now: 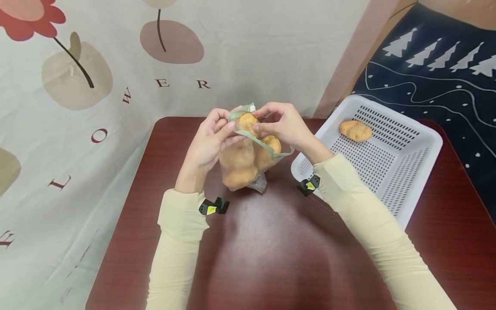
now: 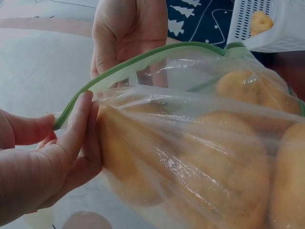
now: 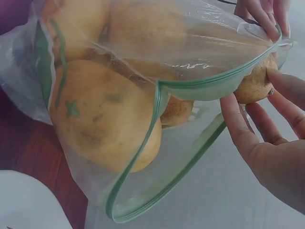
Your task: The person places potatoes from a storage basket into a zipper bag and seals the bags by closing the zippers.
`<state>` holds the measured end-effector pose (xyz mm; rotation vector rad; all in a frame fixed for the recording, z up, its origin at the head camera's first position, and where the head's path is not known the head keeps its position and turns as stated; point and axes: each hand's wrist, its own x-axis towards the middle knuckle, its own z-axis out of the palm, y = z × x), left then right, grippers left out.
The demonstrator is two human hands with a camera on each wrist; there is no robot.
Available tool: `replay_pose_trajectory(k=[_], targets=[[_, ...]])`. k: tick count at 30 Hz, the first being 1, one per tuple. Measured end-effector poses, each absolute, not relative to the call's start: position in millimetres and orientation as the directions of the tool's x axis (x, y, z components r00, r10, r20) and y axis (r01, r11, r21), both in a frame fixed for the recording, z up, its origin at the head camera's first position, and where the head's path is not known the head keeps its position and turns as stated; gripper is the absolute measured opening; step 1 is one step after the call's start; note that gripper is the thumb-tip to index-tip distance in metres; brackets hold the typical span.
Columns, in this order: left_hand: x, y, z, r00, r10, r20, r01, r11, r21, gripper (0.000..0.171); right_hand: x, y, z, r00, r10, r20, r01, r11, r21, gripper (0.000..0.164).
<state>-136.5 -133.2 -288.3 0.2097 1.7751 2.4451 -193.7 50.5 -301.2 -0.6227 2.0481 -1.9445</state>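
Note:
A clear zip bag [image 2: 190, 102] with a green zip edge holds several potatoes [image 3: 107, 114] above the table. My left hand [image 1: 206, 140] pinches the left end of its green edge between thumb and fingers. At the bag's mouth, my right hand [image 1: 286, 125] holds one potato [image 3: 256, 85] between its thumb and fingertips. That potato is partly inside the opening. In the right wrist view the zip edge gapes wide, and another potato shows through the plastic just below it.
To the right stands a white perforated basket [image 1: 370, 163] with a potato [image 1: 355, 130] lying in it. The dark red table [image 1: 263, 262] ends at a curtain [image 1: 271, 56] printed with flowers. A dark blue cloth [image 1: 418, 82] with white trees hangs behind the basket.

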Motion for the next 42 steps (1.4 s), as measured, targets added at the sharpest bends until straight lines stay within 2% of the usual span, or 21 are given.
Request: replay_pose_trajectory(k=[14,30,34,42], targets=[[-137.6,-128.7,-291.7,-0.985,0.165,0.052,0.003,-0.284,0.959,0.014,-196.6,49.8,-308.3,-0.873,-0.479,0.097,-0.110,-0.002,-0.994,0.018],[-140.4,-128.8,-268.9,-0.972,0.187,0.141,0.084,-0.285,0.955,0.014,-199.9,53.1,-285.4,-0.873,-0.463,0.153,-0.187,0.030,-0.982,0.021],[-139.9,-128.4,-267.6,-0.972,0.189,0.141,0.081,-0.294,0.952,0.013,-199.5,54.6,-283.6,-0.875,-0.461,0.150,-0.210,0.081,-0.974,0.020],[-138.0,-126.8,-266.3,-0.974,0.183,0.137,0.074,-0.312,0.947,0.015,-199.6,57.6,-285.9,-0.861,-0.477,0.178,-0.249,0.089,-0.964,0.019]])
